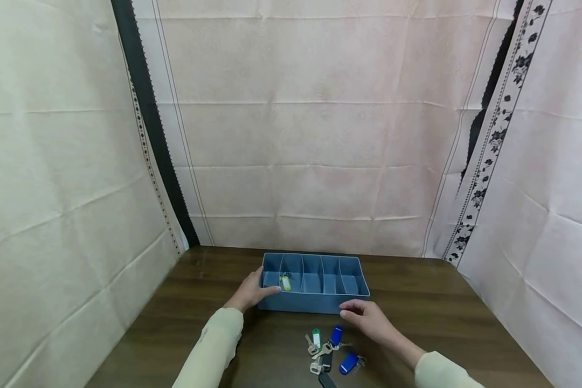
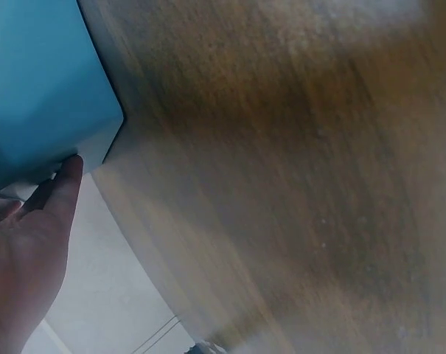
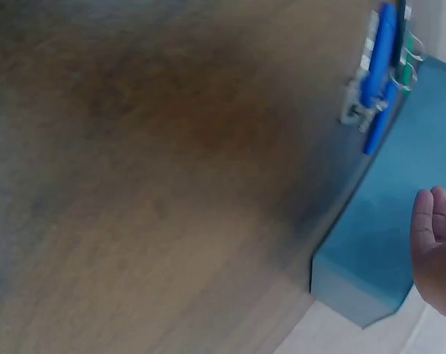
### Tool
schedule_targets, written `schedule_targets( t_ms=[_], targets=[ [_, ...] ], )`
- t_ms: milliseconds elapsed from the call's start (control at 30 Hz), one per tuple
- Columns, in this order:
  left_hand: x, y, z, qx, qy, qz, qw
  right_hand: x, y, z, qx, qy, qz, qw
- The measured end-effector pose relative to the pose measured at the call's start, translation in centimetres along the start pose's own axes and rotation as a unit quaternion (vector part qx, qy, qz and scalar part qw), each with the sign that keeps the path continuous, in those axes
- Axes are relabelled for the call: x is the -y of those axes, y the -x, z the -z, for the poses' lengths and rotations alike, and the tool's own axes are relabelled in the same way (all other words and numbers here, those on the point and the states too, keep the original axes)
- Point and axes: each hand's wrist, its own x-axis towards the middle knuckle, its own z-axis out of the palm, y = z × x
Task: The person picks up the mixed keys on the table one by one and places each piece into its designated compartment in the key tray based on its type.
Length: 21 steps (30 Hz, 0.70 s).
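Note:
A blue divided box (image 1: 310, 303) stands on the table, split into a row of several compartments. My left hand (image 1: 253, 291) grips its left end, thumb at the front rim and fingers along the side; the left wrist view shows fingertips against the end wall. A key tag in yellow-green (image 1: 285, 283) lies in the second compartment from the left. My right hand (image 1: 367, 319) hovers by the box's front right, fingers loosely bent, holding nothing visible. Below it lie keys (image 1: 315, 366) with a green tag (image 1: 316, 338), blue tags (image 1: 336, 335) and dark tags (image 1: 327, 362).
The brown wooden table (image 1: 174, 323) extends to both sides of the box. Pale cloth (image 1: 310, 134) hangs behind it and along the left and right sides. Another blue tag (image 1: 349, 363) lies slightly apart, at the right of the key pile.

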Motion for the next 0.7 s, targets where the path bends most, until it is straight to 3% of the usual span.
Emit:
schedule_targets(
  t_ms=[333, 567, 700],
  targets=[
    [0.0, 0.0, 0.1, -0.002, -0.001, 0.005, 1.0000, -0.4, 0.0, -1.9, 0.085, 0.013, 0.017, 0.9961],
    [0.1, 0.0, 0.1, 0.001, -0.007, -0.006, 1.0000, -0.6, 0.0, -3.5, 0.096, 0.036, 0.053, 0.9934],
    [0.1, 0.1, 0.0, 0.000, -0.004, -0.005, 1.0000, -0.7, -0.1, -4.0, 0.095, 0.045, 0.053, 0.9931]
  ],
)
